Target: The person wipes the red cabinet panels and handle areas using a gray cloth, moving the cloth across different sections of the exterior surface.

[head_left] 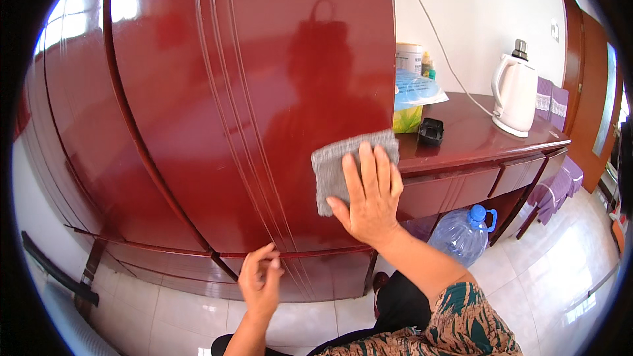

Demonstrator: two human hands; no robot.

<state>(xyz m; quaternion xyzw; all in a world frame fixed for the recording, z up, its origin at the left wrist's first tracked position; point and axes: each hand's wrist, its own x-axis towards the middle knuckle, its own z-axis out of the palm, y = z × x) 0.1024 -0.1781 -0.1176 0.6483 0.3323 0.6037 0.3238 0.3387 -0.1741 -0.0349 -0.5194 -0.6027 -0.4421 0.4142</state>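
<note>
One gray cloth (331, 175) lies beneath the flat right hand (371, 206), above and right of the loosely curled left hand (259, 282).

Your cloth (331, 183) was grey with fine stripes, set against the deep-red cabinet (178, 132); your sleeve (465, 313), in front of the cabinet, was patterned in dark green, tan and black. To the cabinet's right you had a white kettle (517, 100), a black holder (431, 132), a yellow-green box (407, 120), a clear bottle (456, 236) with a blue cap (477, 213) and purple fabric (552, 92) banded in white.
</note>
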